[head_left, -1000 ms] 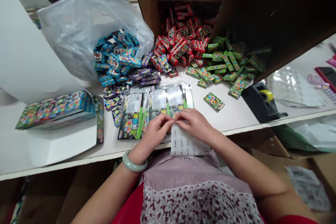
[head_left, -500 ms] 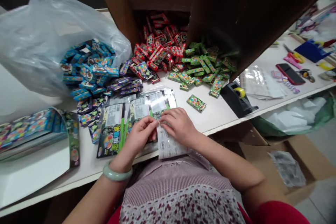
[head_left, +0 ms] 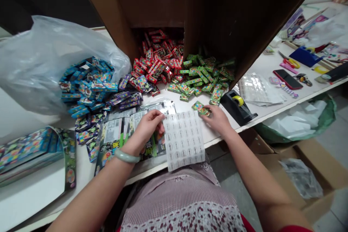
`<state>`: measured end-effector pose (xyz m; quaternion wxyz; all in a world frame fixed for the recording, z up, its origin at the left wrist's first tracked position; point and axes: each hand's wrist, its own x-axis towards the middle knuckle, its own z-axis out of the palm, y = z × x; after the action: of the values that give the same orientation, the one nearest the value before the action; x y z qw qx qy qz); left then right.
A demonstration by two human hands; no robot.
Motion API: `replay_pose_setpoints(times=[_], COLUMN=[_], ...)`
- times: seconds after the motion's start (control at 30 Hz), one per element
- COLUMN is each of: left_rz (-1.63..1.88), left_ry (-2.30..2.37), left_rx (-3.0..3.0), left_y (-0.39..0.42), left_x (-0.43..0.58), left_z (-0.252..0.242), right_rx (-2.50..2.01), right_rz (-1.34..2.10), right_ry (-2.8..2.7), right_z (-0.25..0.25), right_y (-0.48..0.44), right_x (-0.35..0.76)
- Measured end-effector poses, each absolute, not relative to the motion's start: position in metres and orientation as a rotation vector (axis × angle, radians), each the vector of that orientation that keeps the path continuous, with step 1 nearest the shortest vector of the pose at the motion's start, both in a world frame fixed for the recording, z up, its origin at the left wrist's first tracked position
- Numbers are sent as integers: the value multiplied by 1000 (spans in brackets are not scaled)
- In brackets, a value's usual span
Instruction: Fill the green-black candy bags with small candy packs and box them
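Note:
My left hand (head_left: 148, 127) pinches the top left corner of a clear sheet of round stickers (head_left: 184, 140), which lies over the table's front edge. My right hand (head_left: 216, 117) has reached to the right and closes its fingers on a single small green packet (head_left: 199, 107) lying alone on the table. Flat printed bags (head_left: 127, 136) lie under and left of my left hand. A pale bangle is on my left wrist.
Green packets (head_left: 202, 78) and red packets (head_left: 159, 58) spill from a tipped cardboard box (head_left: 152, 3). Blue packets (head_left: 87, 85) spill from a clear plastic bag (head_left: 40, 61). A black tape dispenser (head_left: 236, 105) stands right of my right hand. A phone (head_left: 287, 79) lies further right.
My right hand let go of the sticker sheet and moved right onto the lone green packet. The left hand keeps the sheet, which now shows in full. The view swung right.

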<state>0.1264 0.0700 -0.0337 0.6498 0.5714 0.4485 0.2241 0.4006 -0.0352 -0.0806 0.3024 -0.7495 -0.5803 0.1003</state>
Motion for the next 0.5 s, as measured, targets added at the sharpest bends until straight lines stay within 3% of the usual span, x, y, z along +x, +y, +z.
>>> replay_pose_setpoints(times=[0.1,0.23,0.5], left_rz=[497,461,594], left_ry=[1019,999,1073], left_rx=[1347,1427,1726], left_y=[76,83,86], left_x=[146,179,168], left_z=[-38,-48,-42], right_rx=[-1834,-1573,-1869], right_rz=[170,376,676], right_ry=[-1442,-1890,-2181], right_z=[-55,-28,-55], right_y=[-47,-62,-68], right_x=[406,400,387])
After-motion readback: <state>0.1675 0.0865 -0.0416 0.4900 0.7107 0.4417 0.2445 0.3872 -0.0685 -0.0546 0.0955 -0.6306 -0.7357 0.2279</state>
